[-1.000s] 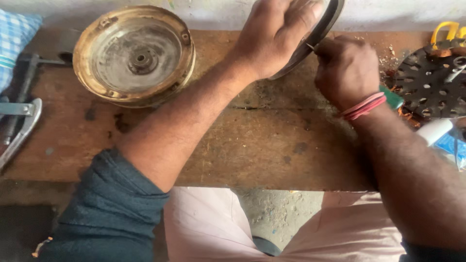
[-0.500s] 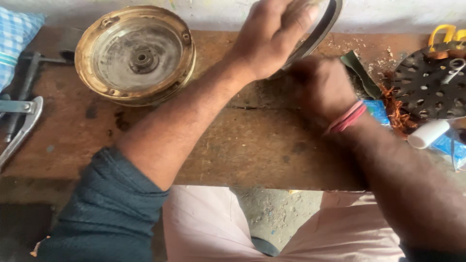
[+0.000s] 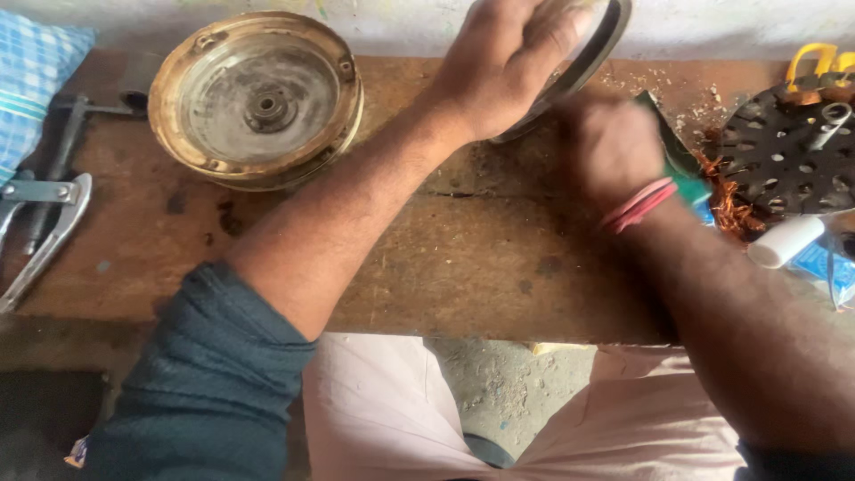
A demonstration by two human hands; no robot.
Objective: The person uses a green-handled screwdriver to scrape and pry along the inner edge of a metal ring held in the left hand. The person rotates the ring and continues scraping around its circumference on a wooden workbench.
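Clamped over its top edge, the left hand (image 3: pixel 503 67) holds a round metal cover (image 3: pixel 595 49) tilted on the wooden bench (image 3: pixel 463 258), right of the brass-coloured drum (image 3: pixel 256 96), while the blurred right hand (image 3: pixel 610 147) (grip unreadable) sits just below it.

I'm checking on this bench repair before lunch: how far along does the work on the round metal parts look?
Done: one round brass-coloured metal cover lies apart on the wooden bench, and a dark perforated disc with copper windings sits at the right. In hand: the left hand tilts a dark-rimmed round cover on edge while the right hand works beside it. Left: the parts are still separate.
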